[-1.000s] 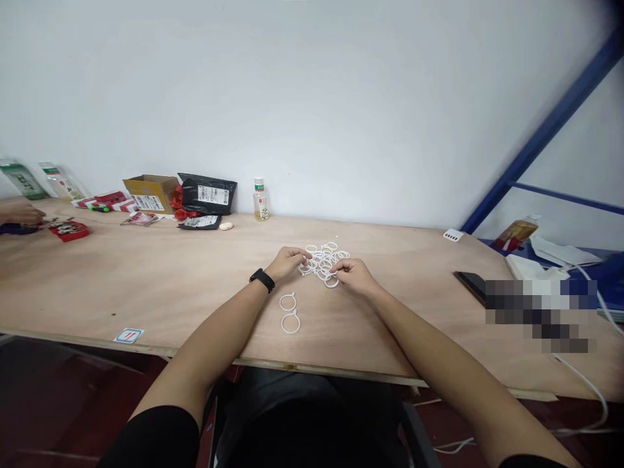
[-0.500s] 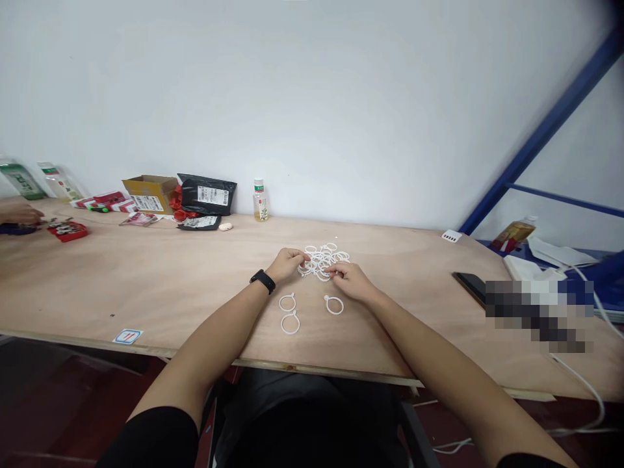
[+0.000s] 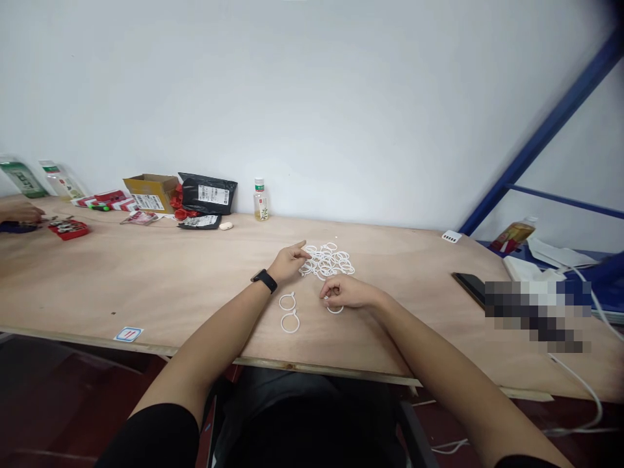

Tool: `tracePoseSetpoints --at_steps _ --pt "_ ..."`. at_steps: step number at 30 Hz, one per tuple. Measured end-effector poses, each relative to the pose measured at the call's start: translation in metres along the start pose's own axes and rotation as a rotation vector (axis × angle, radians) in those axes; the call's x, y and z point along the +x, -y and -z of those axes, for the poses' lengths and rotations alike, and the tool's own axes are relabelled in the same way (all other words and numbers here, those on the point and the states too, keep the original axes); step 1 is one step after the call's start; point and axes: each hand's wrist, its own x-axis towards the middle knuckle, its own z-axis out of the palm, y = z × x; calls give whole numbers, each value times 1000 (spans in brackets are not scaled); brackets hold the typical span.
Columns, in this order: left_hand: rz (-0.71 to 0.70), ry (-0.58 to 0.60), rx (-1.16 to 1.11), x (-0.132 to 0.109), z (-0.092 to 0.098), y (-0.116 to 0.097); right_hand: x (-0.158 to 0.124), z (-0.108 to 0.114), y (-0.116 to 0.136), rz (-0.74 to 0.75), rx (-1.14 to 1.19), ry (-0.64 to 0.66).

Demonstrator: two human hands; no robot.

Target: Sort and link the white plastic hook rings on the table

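Note:
A pile of white plastic curtain rings, each with a small tab, lies on the wooden table. At the pile's left edge is my left hand, fingers apart, touching or just over the outer rings. Nearer to me, my right hand has its thumb and fingers pinched at the tab of a single curtain ring, which the hand partly covers. Two more loose rings lie to the left of it, an upper ring and a lower ring, close together.
Along the wall stand a small bottle, a black parcel and an open cardboard box. Another person's hand is at the far left near a red tray. A phone lies at the right.
My right hand has drawn back from the pile toward me, onto the single ring. My left hand stays at the pile, one finger now raised.

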Motion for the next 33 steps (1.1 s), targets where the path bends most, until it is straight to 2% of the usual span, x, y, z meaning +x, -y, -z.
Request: tracePoseSetpoints --at_steps 3,5,6,7,11,12,14,20,22,28,33 --pt "-40 -6 53 -1 2 -7 1 1 -3 -11 73 2" --pt "-3 15 90 -2 9 -12 2 1 -7 -24 118 -19" --pt "38 61 108 -2 14 -15 3 1 -9 -26 130 -30" --pt "82 145 104 -2 20 -17 3 2 -10 -27 137 -34" --pt "262 634 63 -5 46 -23 2 4 -12 -31 122 -6" --pt "311 717 51 -6 49 -23 2 4 -11 -34 116 -6" --pt "370 799 46 -9 49 -23 2 3 -9 -43 109 -22" --pt "297 827 115 -11 29 -21 7 -2 -13 -88 219 -202" --pt "259 803 143 -10 24 -22 9 -2 -18 -103 291 -264" --pt "258 544 -21 -9 14 -27 12 -1 -27 -104 406 -373" --pt "124 312 -57 -5 8 -24 14 -1 -27 -79 381 -388"
